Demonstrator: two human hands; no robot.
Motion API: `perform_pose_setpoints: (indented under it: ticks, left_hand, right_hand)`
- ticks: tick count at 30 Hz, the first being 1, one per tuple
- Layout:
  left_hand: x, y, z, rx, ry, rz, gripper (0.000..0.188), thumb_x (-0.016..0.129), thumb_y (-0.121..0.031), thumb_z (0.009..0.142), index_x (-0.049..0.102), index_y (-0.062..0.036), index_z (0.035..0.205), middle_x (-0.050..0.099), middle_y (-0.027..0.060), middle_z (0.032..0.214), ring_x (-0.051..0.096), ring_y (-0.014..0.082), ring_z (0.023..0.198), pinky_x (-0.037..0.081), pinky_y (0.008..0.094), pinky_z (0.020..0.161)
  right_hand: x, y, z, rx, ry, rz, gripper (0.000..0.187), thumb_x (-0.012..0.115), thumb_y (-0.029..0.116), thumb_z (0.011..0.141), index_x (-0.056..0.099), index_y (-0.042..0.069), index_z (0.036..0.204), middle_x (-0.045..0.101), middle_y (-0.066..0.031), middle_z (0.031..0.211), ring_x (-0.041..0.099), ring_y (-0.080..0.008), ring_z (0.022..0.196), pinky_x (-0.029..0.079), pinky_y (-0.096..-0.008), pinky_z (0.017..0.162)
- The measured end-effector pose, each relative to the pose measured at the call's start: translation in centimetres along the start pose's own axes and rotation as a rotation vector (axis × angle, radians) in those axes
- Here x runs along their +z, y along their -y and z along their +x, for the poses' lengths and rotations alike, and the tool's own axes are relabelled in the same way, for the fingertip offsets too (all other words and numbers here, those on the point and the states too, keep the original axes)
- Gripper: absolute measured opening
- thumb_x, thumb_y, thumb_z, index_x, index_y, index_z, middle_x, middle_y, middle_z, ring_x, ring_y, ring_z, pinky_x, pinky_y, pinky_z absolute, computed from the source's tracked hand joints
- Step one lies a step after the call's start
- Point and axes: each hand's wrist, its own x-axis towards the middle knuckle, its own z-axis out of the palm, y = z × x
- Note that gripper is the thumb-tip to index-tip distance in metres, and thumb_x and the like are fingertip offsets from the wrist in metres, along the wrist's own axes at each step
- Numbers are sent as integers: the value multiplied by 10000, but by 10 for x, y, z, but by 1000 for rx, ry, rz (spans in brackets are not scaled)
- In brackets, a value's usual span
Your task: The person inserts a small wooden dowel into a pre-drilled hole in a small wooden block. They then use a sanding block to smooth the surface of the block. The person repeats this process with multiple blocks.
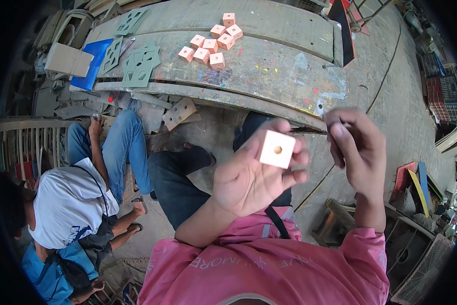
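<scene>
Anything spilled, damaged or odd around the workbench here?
The workbench is spotted with red, yellow and blue marks, like dried paint. Below it, a holed board sits askew. The cube in the left hand looks undamaged.

A long, grey-brown wooden bench, its worn planks specked with paint, stood at twelve o'clock. Grey concrete floor spread away from one to three o'clock under soft, even light. Stacked timber pieces crowded ten o'clock; a slatted wooden frame stood at nine. Red, yellow and blue boards leaned together just past three, and a mesh panel slanted at four.
</scene>
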Motion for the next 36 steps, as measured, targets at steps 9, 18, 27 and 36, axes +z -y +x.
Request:
perform_pose_setpoints:
  ticks: [9, 18, 27, 36]
  left_hand:
    - [-24, -13, -1, 79, 316, -200, 508, 671, -89, 847, 475, -144, 1312, 404, 50, 1220, 497, 207, 1058, 484, 280, 915]
    - [-37, -17, -1, 197, 398, -131, 627, 668, -143, 859, 321, -157, 1381, 423, 151, 1266, 498, 312, 1186, 474, 339, 996]
    - [-38, -34, -8, 350, 239, 189, 646, 697, -121, 829, 336, -188, 1360, 436, 113, 1292, 537, 317, 1156, 474, 402, 990]
    - [-61, -64, -19, 452, 332, 124, 658, 760, -186, 774, 420, -107, 1332, 491, 84, 1204, 585, 304, 1061, 527, 406, 885]
  right_hand:
    - [-39, -82, 80, -144, -326, -668, 163, 603, 97, 874, 633, -12, 992, 614, -157, 719, 598, -203, 594, 461, -315, 583]
    - [-25, -113, 110, -322, -216, -784, 166, 637, 49, 799, 675, 11, 956, 619, -176, 851, 613, -324, 758, 471, -382, 684]
    - [-3, -140, 119, -450, -209, -878, 207, 694, 78, 759, 700, 24, 959, 609, -122, 909, 575, -295, 871, 454, -408, 766]
    - [54, -114, 60, -311, -251, -564, 148, 643, 21, 814, 656, -17, 957, 608, -108, 794, 549, -183, 698, 450, -290, 660]
